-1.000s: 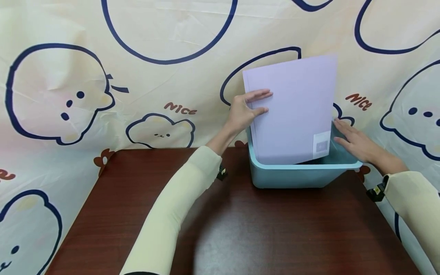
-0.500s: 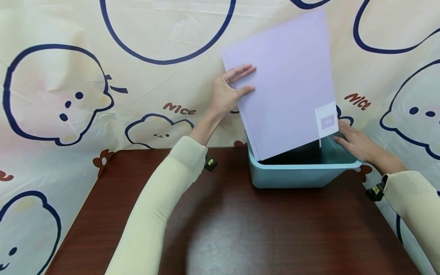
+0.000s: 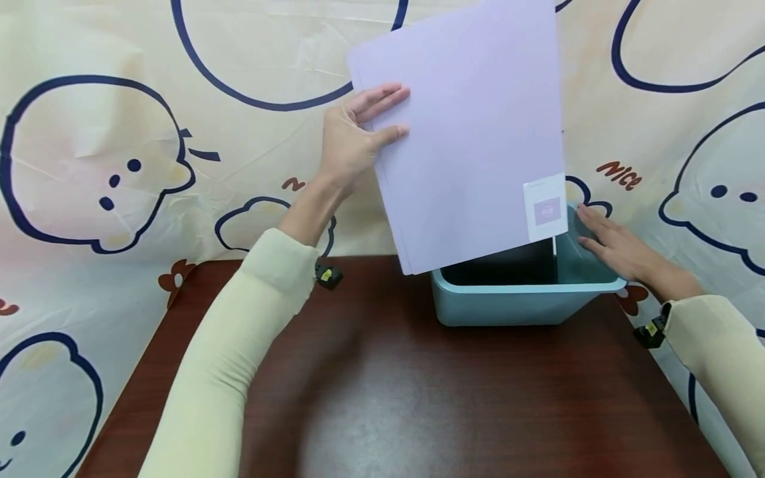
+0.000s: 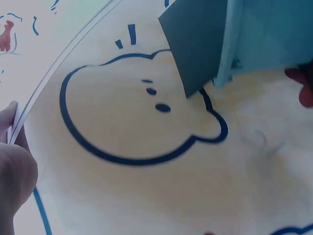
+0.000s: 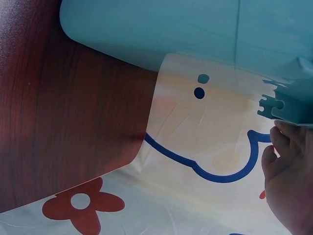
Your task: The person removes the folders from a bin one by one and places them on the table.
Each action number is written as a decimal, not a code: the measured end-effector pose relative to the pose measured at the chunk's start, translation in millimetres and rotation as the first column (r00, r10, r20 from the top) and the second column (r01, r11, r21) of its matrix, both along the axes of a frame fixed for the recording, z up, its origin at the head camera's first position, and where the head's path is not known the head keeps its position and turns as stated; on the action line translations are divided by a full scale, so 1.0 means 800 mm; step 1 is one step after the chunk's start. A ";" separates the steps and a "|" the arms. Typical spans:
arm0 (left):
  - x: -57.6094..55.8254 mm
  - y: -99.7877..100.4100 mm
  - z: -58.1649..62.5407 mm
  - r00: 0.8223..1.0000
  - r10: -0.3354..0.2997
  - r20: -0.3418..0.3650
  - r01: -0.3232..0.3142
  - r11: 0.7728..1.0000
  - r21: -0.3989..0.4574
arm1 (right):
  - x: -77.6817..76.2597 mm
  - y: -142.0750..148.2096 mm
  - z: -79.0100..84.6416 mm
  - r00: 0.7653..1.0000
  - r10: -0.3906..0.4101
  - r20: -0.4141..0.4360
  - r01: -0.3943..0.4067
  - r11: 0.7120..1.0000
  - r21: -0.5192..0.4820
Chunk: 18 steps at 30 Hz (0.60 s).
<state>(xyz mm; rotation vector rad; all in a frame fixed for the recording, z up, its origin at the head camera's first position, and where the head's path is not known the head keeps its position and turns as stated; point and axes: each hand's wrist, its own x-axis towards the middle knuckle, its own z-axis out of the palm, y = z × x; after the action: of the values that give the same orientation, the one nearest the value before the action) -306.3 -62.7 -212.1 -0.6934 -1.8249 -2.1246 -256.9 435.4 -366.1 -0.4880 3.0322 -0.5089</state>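
My left hand (image 3: 355, 133) pinches the left edge of a thin lavender booklet (image 3: 472, 126), thumb in front. It is held upright and tilted, its lower edge overlapping the far left rim of a blue-green plastic bin (image 3: 526, 307). A white label with a purple square marks its lower right corner. In the left wrist view the booklet's other face (image 4: 46, 29) carries drawings. Along the bin's right rim rests my right hand (image 3: 621, 247), fingers mostly straight. The right wrist view shows that hand (image 5: 293, 181) with fingertips at the bin's edge.
Inside the bin stands a dark flat panel (image 3: 508, 265) with a thin white edge at its right. In the left wrist view a dark panel (image 4: 195, 44) sticks out past the bin. The brown table (image 3: 418, 398) ends at a cartoon-printed cloth (image 3: 251, 153).
My left hand has lifted the booklet up and to the left, out of the bin, uncovering the dark panel. The right hand has stayed at the bin's right rim.
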 end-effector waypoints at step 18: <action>0.032 -0.110 0.005 0.978 -0.004 0.206 -0.005 0.999 0.041 | -0.005 -0.004 0.002 1.000 0.003 -0.001 -0.003 1.000 0.029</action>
<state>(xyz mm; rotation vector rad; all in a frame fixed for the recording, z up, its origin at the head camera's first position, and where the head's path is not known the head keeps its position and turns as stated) -280.8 -150.6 -208.2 -0.4775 -1.8750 -2.3020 -261.3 432.4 -364.5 -0.4918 3.0346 -0.4632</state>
